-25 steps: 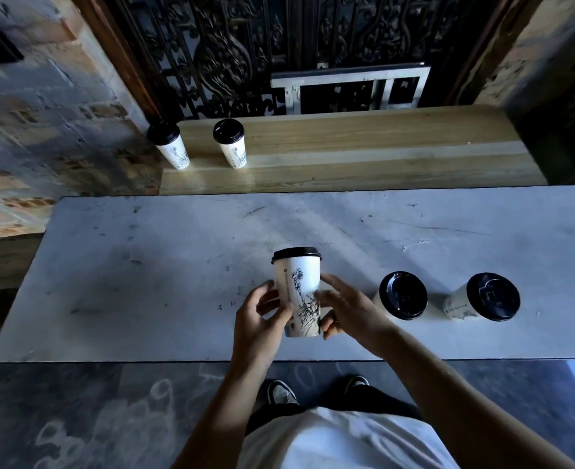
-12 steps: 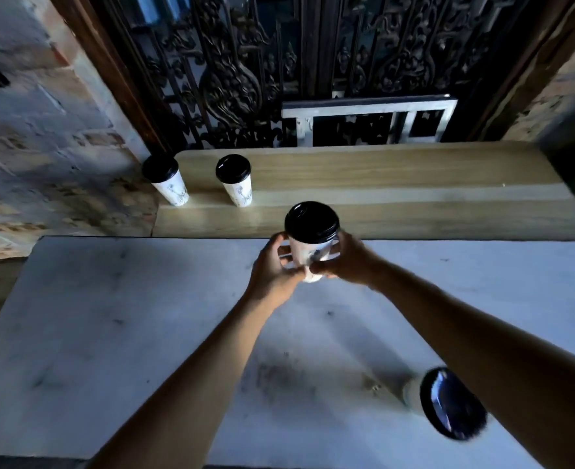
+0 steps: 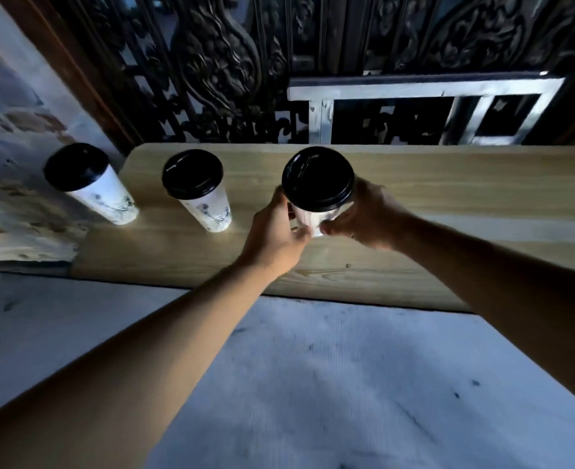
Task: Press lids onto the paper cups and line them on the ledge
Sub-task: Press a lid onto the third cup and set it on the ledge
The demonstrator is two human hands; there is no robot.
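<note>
Both hands' fingers (image 3: 299, 231) grip a tapered, glossy-lidded paper cup (image 3: 313, 218) over the wood-grain ledge (image 3: 448, 198).

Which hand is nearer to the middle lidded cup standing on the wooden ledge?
Left. The left hand grips the held cup on the side facing the middle cup; the right hand is on the held cup's far side.
</note>
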